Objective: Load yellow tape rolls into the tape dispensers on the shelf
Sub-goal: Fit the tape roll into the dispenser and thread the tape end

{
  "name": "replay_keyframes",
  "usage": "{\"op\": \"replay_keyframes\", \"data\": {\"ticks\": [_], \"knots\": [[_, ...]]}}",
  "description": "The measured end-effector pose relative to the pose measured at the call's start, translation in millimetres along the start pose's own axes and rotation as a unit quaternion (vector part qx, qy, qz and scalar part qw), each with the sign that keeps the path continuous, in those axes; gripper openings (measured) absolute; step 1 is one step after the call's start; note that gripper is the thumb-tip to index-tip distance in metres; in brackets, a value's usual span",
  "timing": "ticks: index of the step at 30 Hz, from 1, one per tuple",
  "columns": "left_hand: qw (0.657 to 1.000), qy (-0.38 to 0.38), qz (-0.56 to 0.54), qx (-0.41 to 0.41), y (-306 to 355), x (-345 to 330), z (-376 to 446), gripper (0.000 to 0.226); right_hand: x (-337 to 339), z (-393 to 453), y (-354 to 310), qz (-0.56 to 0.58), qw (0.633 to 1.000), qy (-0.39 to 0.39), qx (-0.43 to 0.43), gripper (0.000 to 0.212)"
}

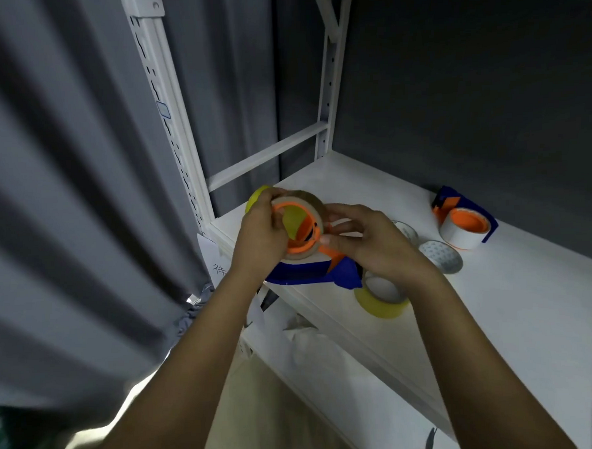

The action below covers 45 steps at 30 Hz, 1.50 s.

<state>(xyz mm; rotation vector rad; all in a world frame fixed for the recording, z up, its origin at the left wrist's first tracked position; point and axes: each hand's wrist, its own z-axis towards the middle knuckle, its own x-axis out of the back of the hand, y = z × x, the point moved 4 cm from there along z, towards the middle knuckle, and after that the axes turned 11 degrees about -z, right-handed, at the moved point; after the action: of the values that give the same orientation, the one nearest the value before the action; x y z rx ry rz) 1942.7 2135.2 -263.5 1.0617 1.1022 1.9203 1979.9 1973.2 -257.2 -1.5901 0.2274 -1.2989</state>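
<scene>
A blue tape dispenser (307, 271) with an orange hub (304, 239) is held over the left end of the white shelf (497, 299). A brownish tape ring (312, 203) sits around the hub. My left hand (261, 236) grips the ring's left side. My right hand (374, 244) pinches the hub's right edge and orange arm. One yellow tape roll (382, 300) lies on the shelf below my right wrist. Another yellow roll (257, 197) shows behind my left hand. A second blue dispenser (464, 217), with a white roll on its orange hub, stands further right.
Two round metal lids (440, 256) lie between the dispensers. White shelf uprights (171, 103) rise at the left, with a grey curtain (63, 202) beyond. A paper label (217, 262) hangs from the shelf's front edge. A lower shelf (313, 378) holds white bags.
</scene>
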Motion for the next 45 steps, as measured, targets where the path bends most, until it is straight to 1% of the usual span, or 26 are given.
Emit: {"op": "replay_keyframes", "data": {"ticks": [2, 5, 8, 11, 13, 19, 24, 29, 32, 35, 37, 39, 41, 43, 45], "knots": [[1.000, 0.007, -0.006, -0.007, 1.0, -2.3, -0.9, 0.034, -4.1, 0.9, -2.5, -0.024, 1.000, 0.006, 0.004, 0.043], [1.000, 0.000, -0.019, -0.010, 0.8, -7.4, -5.2, 0.034, -7.5, 3.7, 4.3, -0.026, 0.998, 0.051, -0.025, 0.045], [0.999, -0.032, -0.027, -0.019, 2.4, -6.8, -6.6, 0.032, -7.6, 0.6, 10.9, 0.046, 0.997, 0.047, -0.041, 0.036], [0.995, -0.088, -0.050, -0.001, 5.6, -4.4, -4.1, 0.034, -2.5, -5.3, 15.8, 0.149, 0.987, 0.030, -0.053, 0.039], [0.994, -0.098, -0.051, 0.004, 8.6, -3.6, -4.3, 0.035, -1.8, -6.2, 13.4, 0.158, 0.986, 0.029, -0.053, 0.038], [0.993, -0.106, -0.046, 0.005, 16.5, -0.7, -6.4, 0.043, -3.5, -8.7, 1.4, 0.045, 0.993, 0.106, -0.020, 0.035], [0.993, -0.115, -0.030, -0.023, 23.9, -1.3, -12.7, 0.044, -9.0, -13.9, 0.5, 0.034, 0.991, 0.124, -0.018, 0.040], [0.994, -0.084, -0.026, -0.065, 30.5, -2.0, -22.7, 0.044, -8.4, -14.5, -5.5, -0.015, 0.980, 0.200, -0.010, 0.040], [0.995, -0.055, 0.002, -0.089, 34.4, -0.7, -26.4, 0.042, -6.0, -11.1, -12.7, -0.038, 0.976, 0.215, 0.001, 0.036], [0.996, -0.030, -0.001, -0.084, 39.7, 2.4, -25.6, 0.037, -3.6, -11.9, -22.2, -0.086, 0.968, 0.236, 0.023, 0.036], [0.997, -0.015, -0.004, -0.076, 43.2, 4.6, -23.9, 0.033, -1.9, -12.3, -29.1, -0.116, 0.967, 0.227, 0.030, 0.042], [0.997, 0.000, 0.003, -0.071, 45.4, 7.7, -21.7, 0.032, 0.0, -10.8, -35.2, -0.139, 0.974, 0.177, 0.031, 0.049], [0.997, 0.011, 0.023, -0.071, 46.2, 10.3, -20.4, 0.033, 2.4, -10.7, -42.3, -0.161, 0.977, 0.135, 0.041, 0.045], [0.997, 0.020, 0.035, -0.072, 47.1, 10.9, -20.1, 0.033, 6.3, -10.9, -48.4, -0.180, 0.971, 0.148, 0.050, 0.036], [0.996, 0.033, 0.043, -0.077, 48.7, 10.4, -19.7, 0.033, 7.9, -10.5, -51.0, -0.184, 0.967, 0.171, 0.040, 0.037]]}}
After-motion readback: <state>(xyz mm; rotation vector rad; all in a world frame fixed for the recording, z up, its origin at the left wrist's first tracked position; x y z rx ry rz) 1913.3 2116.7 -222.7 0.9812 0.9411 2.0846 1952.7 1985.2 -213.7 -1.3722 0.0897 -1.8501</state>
